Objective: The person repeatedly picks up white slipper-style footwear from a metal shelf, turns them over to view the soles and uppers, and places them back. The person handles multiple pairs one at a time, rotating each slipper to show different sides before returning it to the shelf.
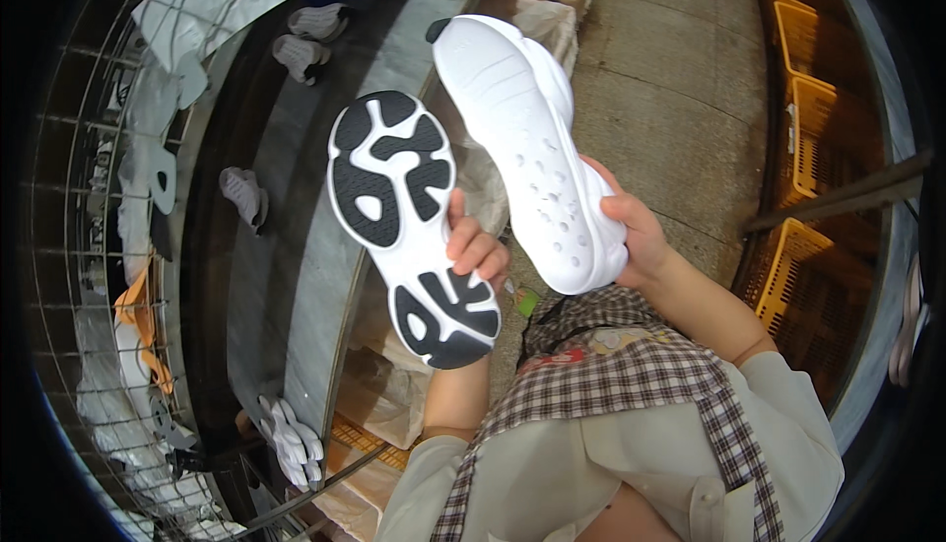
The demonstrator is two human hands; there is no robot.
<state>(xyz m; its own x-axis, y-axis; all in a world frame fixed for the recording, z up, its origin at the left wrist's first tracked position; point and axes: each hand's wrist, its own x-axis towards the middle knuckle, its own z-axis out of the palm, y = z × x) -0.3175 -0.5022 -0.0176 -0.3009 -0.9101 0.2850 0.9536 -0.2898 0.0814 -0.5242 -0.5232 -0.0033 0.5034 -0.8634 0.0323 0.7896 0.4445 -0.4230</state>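
My left hand (477,246) is closed around the middle of a white shoe sole (404,258), whose underside with black tread pads faces up at me. In my right hand (636,232) is a second white shoe sole (522,138), gripped at its heel end. That one shows its smooth inner face, with small round dimples toward the heel and a black tip at the toe. The two soles are held up side by side, slightly apart. My left palm is hidden behind its sole.
A grey bench or conveyor (310,276) runs along my left, with several white shoes (241,195) beyond it. Stacked white soles (293,440) lie at its near end. Yellow crates (788,266) line the right side. Wire mesh (89,237) stands far left.
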